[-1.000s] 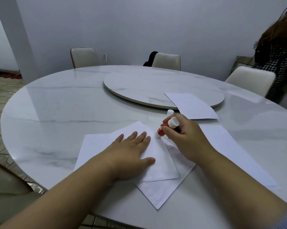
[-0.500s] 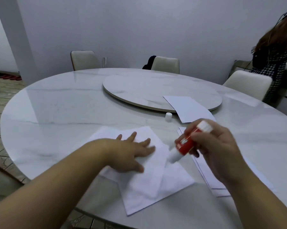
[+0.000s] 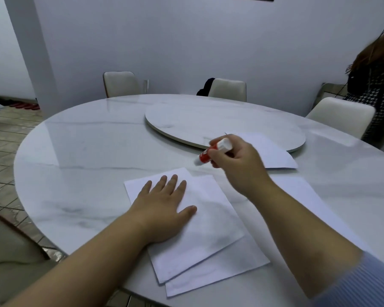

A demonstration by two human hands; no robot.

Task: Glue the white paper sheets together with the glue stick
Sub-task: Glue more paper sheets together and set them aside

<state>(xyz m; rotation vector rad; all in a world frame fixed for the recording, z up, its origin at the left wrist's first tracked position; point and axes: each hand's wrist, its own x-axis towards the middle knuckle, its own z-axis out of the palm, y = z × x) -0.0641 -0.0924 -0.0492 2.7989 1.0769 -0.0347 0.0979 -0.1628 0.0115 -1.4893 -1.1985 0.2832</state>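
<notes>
Left hand (image 3: pixel 164 203) flat, palm down, fingers spread on the top sheet (image 3: pixel 193 220). It grips nothing, most likely pinning the paper so it won't slide or lift while the glue takes. Forearm comes in low from the near left edge of the table (image 3: pixel 87 151), wrist straight.

Top sheet lies skewed over a lower sheet (image 3: pixel 219 269), whose near corner pokes out toward the table edge. Looks like the pair being joined; can't tell if glue is between them.

Right hand (image 3: pixel 235 162) closed around the glue stick (image 3: pixel 213 150), raised above the table beyond the sheets, not touching paper. Stick tilted, tip down-left, white end up-right. Cap seems off; can't see it anywhere. Wrist bent, forearm angled in from the near right, blue sleeve (image 3: pixel 363 282) pushed back.

More paper (image 3: pixel 303 191) under the right arm, another spare sheet (image 3: pixel 272 154) half on the turntable (image 3: pixel 208 116). Probably next in line.
</notes>
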